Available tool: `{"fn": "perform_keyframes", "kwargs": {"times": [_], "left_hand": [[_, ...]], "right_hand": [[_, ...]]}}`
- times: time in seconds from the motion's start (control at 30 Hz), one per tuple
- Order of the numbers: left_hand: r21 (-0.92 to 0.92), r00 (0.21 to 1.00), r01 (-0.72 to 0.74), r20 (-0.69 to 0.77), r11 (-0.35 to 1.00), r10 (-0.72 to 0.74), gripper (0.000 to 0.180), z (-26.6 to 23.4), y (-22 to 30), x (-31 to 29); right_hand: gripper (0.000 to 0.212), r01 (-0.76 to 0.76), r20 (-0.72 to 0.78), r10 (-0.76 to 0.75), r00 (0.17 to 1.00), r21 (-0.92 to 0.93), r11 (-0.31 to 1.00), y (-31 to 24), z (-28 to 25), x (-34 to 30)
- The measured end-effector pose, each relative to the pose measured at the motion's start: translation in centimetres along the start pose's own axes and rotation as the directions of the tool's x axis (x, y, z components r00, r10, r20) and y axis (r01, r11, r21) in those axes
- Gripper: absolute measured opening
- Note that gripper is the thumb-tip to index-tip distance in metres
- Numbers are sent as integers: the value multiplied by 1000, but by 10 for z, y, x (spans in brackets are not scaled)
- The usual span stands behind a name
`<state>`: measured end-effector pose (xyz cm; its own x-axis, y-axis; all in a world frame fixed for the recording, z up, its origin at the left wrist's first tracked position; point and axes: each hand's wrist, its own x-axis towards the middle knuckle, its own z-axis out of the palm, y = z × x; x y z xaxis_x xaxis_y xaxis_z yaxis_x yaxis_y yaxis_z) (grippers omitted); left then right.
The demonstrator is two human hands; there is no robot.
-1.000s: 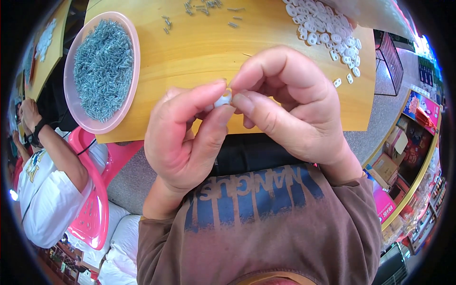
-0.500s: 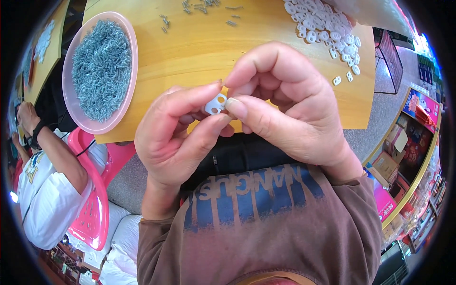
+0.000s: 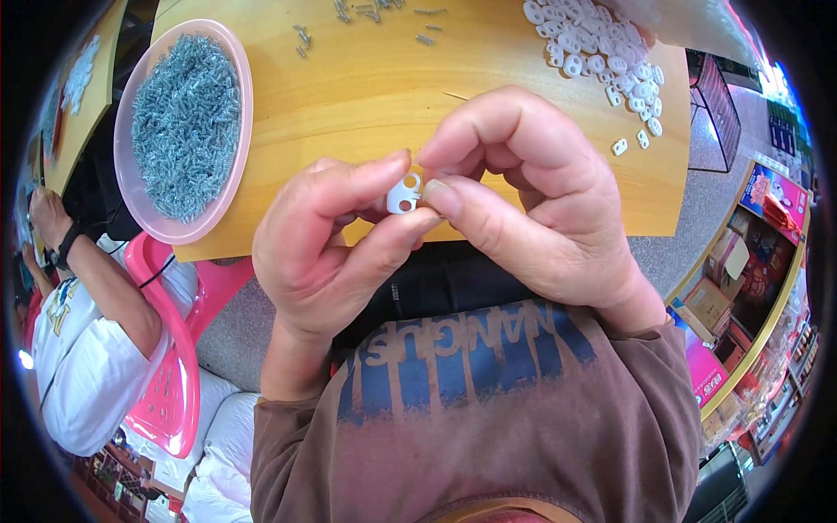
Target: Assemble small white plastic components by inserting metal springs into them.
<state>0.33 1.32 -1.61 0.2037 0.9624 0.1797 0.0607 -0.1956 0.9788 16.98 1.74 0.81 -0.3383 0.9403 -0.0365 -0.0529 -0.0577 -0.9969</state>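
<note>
Between the thumb and forefinger of my left hand [image 3: 327,240] is a small white plastic piece with two round holes [image 3: 402,195], held just over the table's near edge. My right hand [image 3: 532,187] is closed in a pinch, its thumb tip at the piece's right side. Whatever lies under that thumb is too small and covered to make out. A pink oval basin [image 3: 247,131] at the left is heaped with small metal coil springs [image 3: 185,126]. More white pieces with holes [image 3: 602,48] form a loose pile at the far right of the table.
Several loose springs [image 3: 425,39] lie at the wooden table's [image 3: 349,105] far side. A thin sliver [image 3: 454,95] rests beyond my right hand. At the left, another person's arm [image 3: 105,270] is near a pink plastic chair [image 3: 170,383]. A cabinet with boxes [image 3: 741,288] stands right.
Both hands have shifted slightly to the right with the white piece. It is turned a little, so its two holes show more fully.
</note>
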Motion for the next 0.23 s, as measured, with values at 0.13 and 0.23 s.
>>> {"fn": "perform_keyframes", "kwargs": {"times": [0.13, 0.23], "left_hand": [[118, 992, -117, 53, 986, 111, 36, -5, -6, 2], [168, 965, -262, 70, 951, 253, 37, -5, -8, 5]], "right_hand": [[17, 24, 0, -24, 1000, -59, 998, -2, 0, 0], [19, 43, 24, -40, 999, -127, 991, -3, -2, -1]]}}
